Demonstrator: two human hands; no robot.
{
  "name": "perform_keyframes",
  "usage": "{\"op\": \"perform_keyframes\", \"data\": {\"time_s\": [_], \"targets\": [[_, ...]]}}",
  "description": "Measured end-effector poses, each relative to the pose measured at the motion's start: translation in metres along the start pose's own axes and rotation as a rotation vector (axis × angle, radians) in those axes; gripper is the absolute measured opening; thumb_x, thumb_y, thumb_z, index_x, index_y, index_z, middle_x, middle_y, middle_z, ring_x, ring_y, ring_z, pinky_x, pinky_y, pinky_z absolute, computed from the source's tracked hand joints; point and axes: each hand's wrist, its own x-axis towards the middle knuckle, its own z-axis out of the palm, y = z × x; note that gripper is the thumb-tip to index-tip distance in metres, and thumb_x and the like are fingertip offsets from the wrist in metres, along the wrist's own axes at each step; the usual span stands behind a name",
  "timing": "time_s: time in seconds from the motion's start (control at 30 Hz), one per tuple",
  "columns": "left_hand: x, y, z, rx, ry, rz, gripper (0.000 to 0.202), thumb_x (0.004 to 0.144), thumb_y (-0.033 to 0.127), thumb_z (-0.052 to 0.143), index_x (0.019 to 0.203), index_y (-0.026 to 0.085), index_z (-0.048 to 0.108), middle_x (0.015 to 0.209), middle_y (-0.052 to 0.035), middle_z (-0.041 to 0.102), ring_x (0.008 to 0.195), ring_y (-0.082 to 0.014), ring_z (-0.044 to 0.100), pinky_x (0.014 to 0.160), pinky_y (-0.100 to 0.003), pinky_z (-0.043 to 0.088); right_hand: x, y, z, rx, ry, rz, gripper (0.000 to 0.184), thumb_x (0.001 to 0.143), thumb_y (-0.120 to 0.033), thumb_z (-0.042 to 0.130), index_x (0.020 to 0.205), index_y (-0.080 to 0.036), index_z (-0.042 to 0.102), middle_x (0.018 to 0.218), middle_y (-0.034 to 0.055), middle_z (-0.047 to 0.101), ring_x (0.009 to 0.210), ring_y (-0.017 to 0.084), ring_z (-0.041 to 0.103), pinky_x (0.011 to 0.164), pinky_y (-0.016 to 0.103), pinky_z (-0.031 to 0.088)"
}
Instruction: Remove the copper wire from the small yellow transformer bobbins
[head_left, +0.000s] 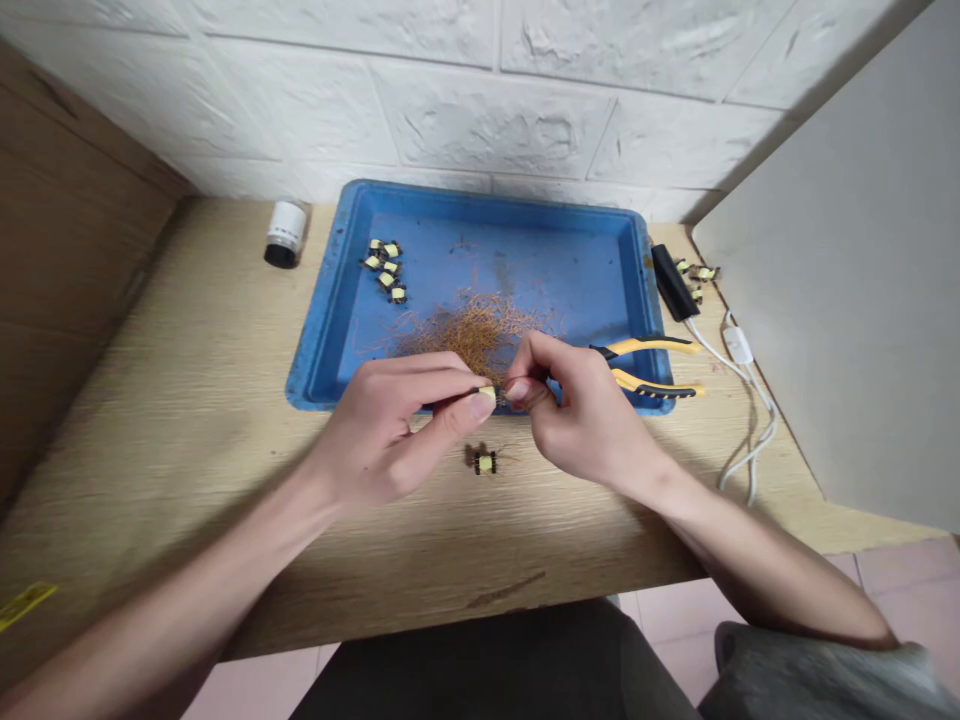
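My left hand (397, 420) and my right hand (577, 410) meet over the near rim of a blue tray (322, 320). Both are closed in a pinch on one small yellow-taped coil part (491, 393) held between them. Another such part (485, 462) lies on the wooden table just below my hands. Inside the tray is a tangle of thin copper wire (480, 330), and several more small yellow parts (385, 268) sit at its back left.
Yellow-handled pliers (649, 365) rest on the tray's right rim. A black adapter (671, 283) with a white cable (739, 400) and a few small parts (697, 272) lie to the right. A small white-and-black jar (285, 235) stands back left. Panels close both sides.
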Motion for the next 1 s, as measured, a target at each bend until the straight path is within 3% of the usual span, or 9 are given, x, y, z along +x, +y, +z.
{"op": "perform_keyframes", "data": {"time_s": [0.13,0.23,0.3,0.37,0.43,0.53,0.63,0.73,1.0], "targets": [[0.001,0.003,-0.001,-0.024,0.019,-0.058,0.023,0.105,0.022,0.061,0.087,0.02,0.076,0.075,0.0034,0.065,0.065,-0.0108,0.057,0.064,-0.027,0.043,0.0,0.001,-0.001,0.021,0.023,-0.012,0.022,0.086,-0.003,0.055,0.079,-0.023,0.052,0.072,-0.0031,0.062,0.067,0.014,0.052,0.065,0.028,0.037],[0.001,0.005,-0.002,-0.071,0.027,-0.113,0.029,0.104,0.025,0.058,0.08,0.019,0.072,0.076,0.0008,0.068,0.068,-0.0136,0.06,0.065,-0.03,0.044,0.0,0.004,-0.007,0.148,-0.056,-0.026,0.019,0.093,-0.008,0.062,0.081,-0.022,0.058,0.074,-0.003,0.066,0.071,0.014,0.057,0.068,0.028,0.042],[0.0,0.004,-0.002,-0.143,0.036,-0.14,0.03,0.103,0.025,0.057,0.076,0.019,0.07,0.076,-0.0003,0.069,0.069,-0.0146,0.061,0.064,-0.031,0.044,-0.001,0.006,-0.013,0.273,-0.174,-0.029,0.013,0.1,-0.021,0.068,0.088,-0.02,0.067,0.08,-0.0012,0.071,0.077,0.015,0.062,0.074,0.029,0.048],[0.0,0.002,-0.003,-0.235,0.053,-0.152,0.029,0.102,0.025,0.057,0.076,0.019,0.069,0.075,-0.0005,0.068,0.068,-0.015,0.06,0.063,-0.031,0.045,0.0,0.006,-0.02,0.358,-0.264,0.006,0.021,0.107,-0.037,0.066,0.099,-0.019,0.074,0.093,0.0023,0.076,0.086,0.015,0.066,0.081,0.03,0.052],[0.0,0.0,-0.004,-0.303,0.065,-0.15,0.027,0.101,0.024,0.057,0.077,0.02,0.069,0.075,-0.0004,0.067,0.069,-0.0151,0.061,0.063,-0.03,0.046,0.001,0.005,-0.025,0.411,-0.267,0.059,0.034,0.11,-0.049,0.061,0.102,-0.019,0.076,0.1,0.0046,0.079,0.089,0.015,0.069,0.084,0.029,0.054],[0.0,0.0,-0.005,-0.294,0.032,-0.131,0.027,0.101,0.023,0.057,0.077,0.019,0.069,0.075,0.0003,0.067,0.069,-0.0144,0.061,0.063,-0.03,0.045,0.002,0.0,-0.027,0.454,-0.216,0.1,0.041,0.105,-0.057,0.066,0.095,-0.019,0.076,0.095,0.0043,0.079,0.083,0.014,0.068,0.079,0.027,0.055],[0.001,0.002,-0.008,-0.244,-0.036,-0.122,0.028,0.101,0.025,0.056,0.077,0.018,0.069,0.074,0.0002,0.066,0.066,-0.0138,0.058,0.062,-0.03,0.043,0.001,-0.004,-0.026,0.437,-0.247,0.118,0.034,0.1,-0.052,0.075,0.092,-0.018,0.076,0.086,0.0019,0.075,0.077,0.013,0.065,0.073,0.027,0.053],[0.002,0.002,-0.009,-0.23,-0.089,-0.115,0.031,0.101,0.026,0.056,0.073,0.018,0.067,0.069,0.0009,0.06,0.062,-0.0129,0.053,0.058,-0.03,0.039,-0.001,-0.006,-0.027,0.384,-0.308,0.104,0.019,0.097,-0.038,0.08,0.094,-0.019,0.078,0.082,0.0004,0.074,0.074,0.013,0.063,0.067,0.027,0.05],[0.002,0.002,-0.009,-0.256,-0.145,-0.072,0.029,0.101,0.023,0.057,0.075,0.019,0.068,0.068,0.0034,0.058,0.063,-0.0111,0.054,0.06,-0.028,0.038,-0.001,-0.007,-0.031,0.318,-0.284,0.118,0.002,0.092,-0.021,0.08,0.092,-0.019,0.08,0.079,-0.0012,0.075,0.072,0.012,0.065,0.065,0.025,0.051]]}}
